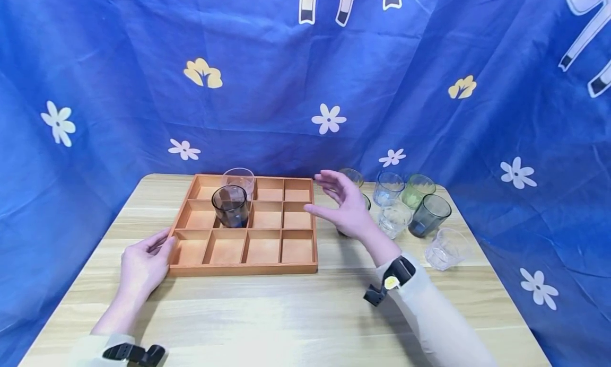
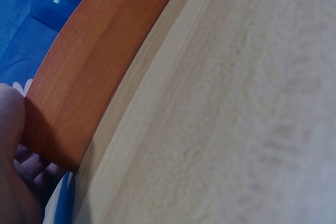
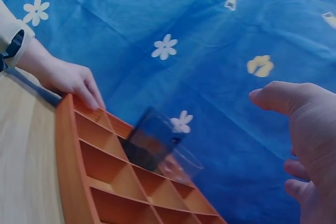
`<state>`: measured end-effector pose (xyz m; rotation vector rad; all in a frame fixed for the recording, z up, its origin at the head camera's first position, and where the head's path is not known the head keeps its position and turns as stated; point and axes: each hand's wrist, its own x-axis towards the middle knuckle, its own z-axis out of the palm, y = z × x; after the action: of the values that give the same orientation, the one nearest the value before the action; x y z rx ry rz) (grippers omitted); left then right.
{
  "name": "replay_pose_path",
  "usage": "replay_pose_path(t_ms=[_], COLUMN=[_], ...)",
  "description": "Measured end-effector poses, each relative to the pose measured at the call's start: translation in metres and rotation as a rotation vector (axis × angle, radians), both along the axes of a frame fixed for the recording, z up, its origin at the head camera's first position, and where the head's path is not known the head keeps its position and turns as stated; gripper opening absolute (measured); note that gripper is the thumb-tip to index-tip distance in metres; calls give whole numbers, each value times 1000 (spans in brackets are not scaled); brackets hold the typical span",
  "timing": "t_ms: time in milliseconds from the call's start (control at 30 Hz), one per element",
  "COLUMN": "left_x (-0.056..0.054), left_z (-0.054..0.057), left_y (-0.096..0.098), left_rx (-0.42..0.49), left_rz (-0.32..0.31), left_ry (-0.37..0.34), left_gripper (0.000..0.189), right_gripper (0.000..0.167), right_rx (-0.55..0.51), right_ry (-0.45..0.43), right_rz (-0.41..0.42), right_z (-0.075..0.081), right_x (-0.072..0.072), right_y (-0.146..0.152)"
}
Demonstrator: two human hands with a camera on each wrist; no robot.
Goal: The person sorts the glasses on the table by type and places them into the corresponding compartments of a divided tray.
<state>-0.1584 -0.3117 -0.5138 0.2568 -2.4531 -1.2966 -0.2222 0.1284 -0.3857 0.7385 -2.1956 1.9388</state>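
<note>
A wooden divided tray (image 1: 264, 269) lies on the table. My left hand (image 1: 145, 263) holds its front left corner, the thumb by the rim; in the left wrist view, fingers (image 2: 37, 166) show past the tray's end. A dark grey glass (image 1: 231, 205) stands in the middle row, second compartment from the left. Behind it, a clear glass (image 1: 240, 178) occupies the back row. My right hand (image 1: 347, 205) hovers off the tray's right edge, thumb and fingers spread with nothing between them. Under and behind it, an amber-tinted glass (image 1: 352, 176) and a dark glass are partly hidden.
Several glasses stand at the table's right: a blue one (image 1: 389, 188), a green one (image 1: 418, 191), a clear one (image 1: 394, 218), a grey one (image 1: 429, 216) and another clear one (image 1: 446, 249). A blue patterned curtain (image 1: 267, 91) surrounds the table (image 1: 229, 314).
</note>
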Motion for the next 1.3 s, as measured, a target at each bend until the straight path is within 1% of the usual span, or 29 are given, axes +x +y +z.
replay_pose_path(t_ms=[167,300,533,700,867,1000,1133,1300], left_x=[1,0,0,0,-1,-1,2,1], left_z=[2,1,-1,-1,0,2,2,2], left_y=[0,0,0,0,0,1,1,2], left_rx=[-10,-21,-19,-17,-13,7,21,11], left_rz=[3,-1,2,3,2,3,14,21], left_ry=[-4,3,2,1,10,7,-21,-41], left_gripper=[41,40,39,40,40,40,42,43], right_gripper=[80,82,81,79,77,72,69,68], right_rx=[7,30,54,4,-20,-8,19,1], right_ry=[28,50,68,81,99,79,38,-1], right_rz=[-33,-60,-131,-161,-201,-262,-333,-394], right_z=[10,10,5,-3,-10,-13,-19,-27], right_x=[8,15,26,28,31,38,46,57], right_y=[32,62,106,137,168,191,213,238])
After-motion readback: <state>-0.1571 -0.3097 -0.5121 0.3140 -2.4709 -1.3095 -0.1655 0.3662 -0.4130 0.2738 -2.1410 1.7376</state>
